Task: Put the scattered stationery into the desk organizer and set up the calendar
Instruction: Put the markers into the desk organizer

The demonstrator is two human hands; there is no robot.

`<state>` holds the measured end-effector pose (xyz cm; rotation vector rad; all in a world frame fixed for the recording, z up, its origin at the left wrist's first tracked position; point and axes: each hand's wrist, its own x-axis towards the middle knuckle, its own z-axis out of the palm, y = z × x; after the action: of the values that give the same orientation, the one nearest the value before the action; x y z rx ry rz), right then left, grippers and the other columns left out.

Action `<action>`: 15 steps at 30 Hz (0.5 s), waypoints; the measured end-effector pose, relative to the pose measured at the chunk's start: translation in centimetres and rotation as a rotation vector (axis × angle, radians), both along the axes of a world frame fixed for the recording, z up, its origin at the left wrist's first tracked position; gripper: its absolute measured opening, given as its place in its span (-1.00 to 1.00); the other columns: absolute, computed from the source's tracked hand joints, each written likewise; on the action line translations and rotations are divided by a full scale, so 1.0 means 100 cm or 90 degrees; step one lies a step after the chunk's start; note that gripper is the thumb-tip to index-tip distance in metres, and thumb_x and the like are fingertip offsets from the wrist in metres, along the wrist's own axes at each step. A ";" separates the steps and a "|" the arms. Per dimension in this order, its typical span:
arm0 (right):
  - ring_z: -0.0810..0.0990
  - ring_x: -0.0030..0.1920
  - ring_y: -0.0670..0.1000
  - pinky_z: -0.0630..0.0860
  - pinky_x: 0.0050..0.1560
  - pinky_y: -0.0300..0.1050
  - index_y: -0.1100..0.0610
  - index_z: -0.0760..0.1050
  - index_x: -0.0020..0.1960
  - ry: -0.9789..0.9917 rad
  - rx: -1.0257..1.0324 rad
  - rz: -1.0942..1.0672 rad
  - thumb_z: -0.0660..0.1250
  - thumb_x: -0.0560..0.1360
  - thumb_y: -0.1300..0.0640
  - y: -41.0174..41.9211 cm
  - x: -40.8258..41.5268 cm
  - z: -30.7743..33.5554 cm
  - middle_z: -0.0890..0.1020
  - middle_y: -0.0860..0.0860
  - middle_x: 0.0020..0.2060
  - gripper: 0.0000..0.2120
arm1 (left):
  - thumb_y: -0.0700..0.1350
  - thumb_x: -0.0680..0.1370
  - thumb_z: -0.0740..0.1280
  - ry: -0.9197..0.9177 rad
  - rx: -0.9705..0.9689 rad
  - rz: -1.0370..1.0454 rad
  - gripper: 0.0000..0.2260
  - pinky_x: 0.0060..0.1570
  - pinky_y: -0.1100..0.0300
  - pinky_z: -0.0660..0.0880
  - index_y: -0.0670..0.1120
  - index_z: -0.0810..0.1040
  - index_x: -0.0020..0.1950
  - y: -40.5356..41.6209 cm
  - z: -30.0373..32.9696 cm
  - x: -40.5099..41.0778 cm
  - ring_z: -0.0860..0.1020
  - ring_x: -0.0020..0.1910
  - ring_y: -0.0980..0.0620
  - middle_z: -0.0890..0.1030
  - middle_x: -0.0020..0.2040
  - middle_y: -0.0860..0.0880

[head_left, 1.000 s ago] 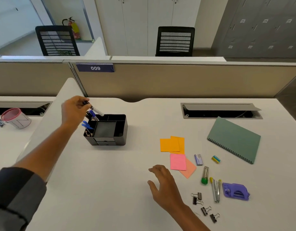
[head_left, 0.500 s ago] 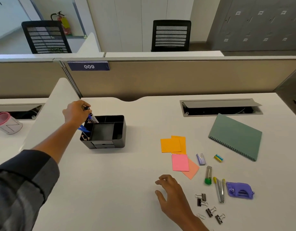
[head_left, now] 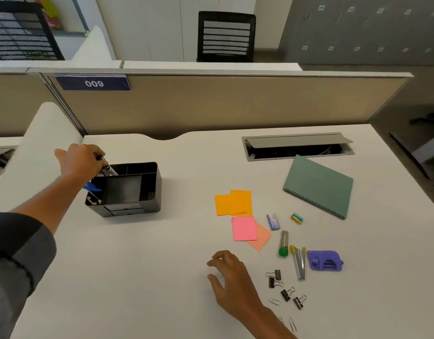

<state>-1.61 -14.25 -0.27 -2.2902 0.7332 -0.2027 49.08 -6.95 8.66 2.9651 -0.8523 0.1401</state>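
Observation:
A black desk organizer (head_left: pixel 147 189) stands at the desk's left, with blue pens in its left compartment. My left hand (head_left: pixel 80 161) is over that compartment and grips a marker (head_left: pixel 107 169) whose tip dips into it. My right hand (head_left: pixel 231 277) hovers relaxed over the bare desk near the front. To its right lie orange sticky notes (head_left: pixel 231 203), a pink note (head_left: pixel 243 228), several black binder clips (head_left: pixel 282 287), a purple hole punch (head_left: pixel 324 260), a stapler-like tool (head_left: pixel 299 264), a green-capped tube (head_left: pixel 283 243) and a green spiral calendar (head_left: pixel 318 185) lying flat.
A small staple box (head_left: pixel 273 221) and a yellow eraser (head_left: pixel 297 218) lie between the notes and the calendar. Paper clips (head_left: pixel 292 323) sit beside my right wrist. A cable hatch (head_left: pixel 296 146) stands ajar at the back. A beige partition (head_left: pixel 211 101) walls off the desk's far side.
My left hand has lowered the marker further into the organizer's left compartment. My right hand has stayed hovering near the front of the desk. The camera has tilted slightly.

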 end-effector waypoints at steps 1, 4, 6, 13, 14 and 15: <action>0.46 0.25 -0.19 0.35 0.26 -0.29 -0.06 0.55 0.26 0.000 -0.001 -0.004 0.29 0.60 -0.02 -0.001 -0.002 0.000 0.46 -0.22 0.24 -0.75 | -0.02 0.57 0.50 -0.001 -0.007 -0.004 -0.82 0.08 -0.06 0.26 -0.03 0.73 0.14 -0.002 -0.001 -0.001 0.55 0.14 -0.21 0.73 -0.02 -0.11; 0.46 0.24 -0.18 0.37 0.25 -0.26 -0.06 0.55 0.26 0.001 -0.009 -0.011 0.30 0.60 -0.01 -0.004 -0.006 -0.001 0.47 -0.22 0.23 -0.75 | -0.06 0.57 0.50 0.005 -0.025 -0.006 -0.80 0.13 -0.09 0.26 -0.05 0.71 0.18 -0.005 -0.002 -0.004 0.54 0.19 -0.22 0.74 0.02 -0.11; 0.46 0.23 -0.19 0.39 0.24 -0.23 -0.05 0.55 0.25 0.001 -0.013 -0.015 0.31 0.60 0.01 -0.007 -0.008 -0.003 0.48 -0.22 0.21 -0.76 | -0.07 0.57 0.51 0.013 -0.041 -0.005 -0.77 0.16 -0.10 0.26 -0.05 0.70 0.21 -0.005 -0.001 -0.006 0.53 0.22 -0.22 0.74 0.06 -0.10; 0.55 0.16 -0.06 0.54 0.17 -0.12 0.04 0.58 0.21 0.025 -0.015 -0.122 0.39 0.56 0.04 -0.038 -0.012 -0.013 0.56 -0.13 0.11 -0.76 | -0.06 0.57 0.50 -0.007 -0.150 -0.024 -0.72 0.16 -0.11 0.27 -0.09 0.68 0.26 0.002 0.012 -0.025 0.55 0.22 -0.26 0.70 0.13 -0.20; 0.57 0.14 -0.02 0.56 0.15 -0.09 0.06 0.58 0.21 0.027 -0.012 -0.158 0.41 0.55 0.04 -0.048 -0.011 -0.014 0.57 -0.09 0.11 -0.75 | -0.06 0.59 0.48 -0.019 -0.193 -0.042 -0.74 0.15 -0.07 0.27 -0.08 0.68 0.26 0.004 0.013 -0.033 0.56 0.20 -0.24 0.69 0.16 -0.19; 0.58 0.13 0.02 0.57 0.13 -0.07 0.08 0.57 0.22 0.030 -0.005 -0.193 0.43 0.55 0.04 -0.058 -0.009 -0.014 0.58 -0.05 0.12 -0.73 | -0.08 0.60 0.46 -0.032 -0.242 -0.064 -0.77 0.15 0.03 0.26 -0.07 0.67 0.25 0.007 0.014 -0.042 0.58 0.18 -0.21 0.69 0.17 -0.16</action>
<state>-2.47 -20.09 -1.66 -2.1884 1.1058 -0.2917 44.89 -6.30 10.04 2.5700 -0.8669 0.3337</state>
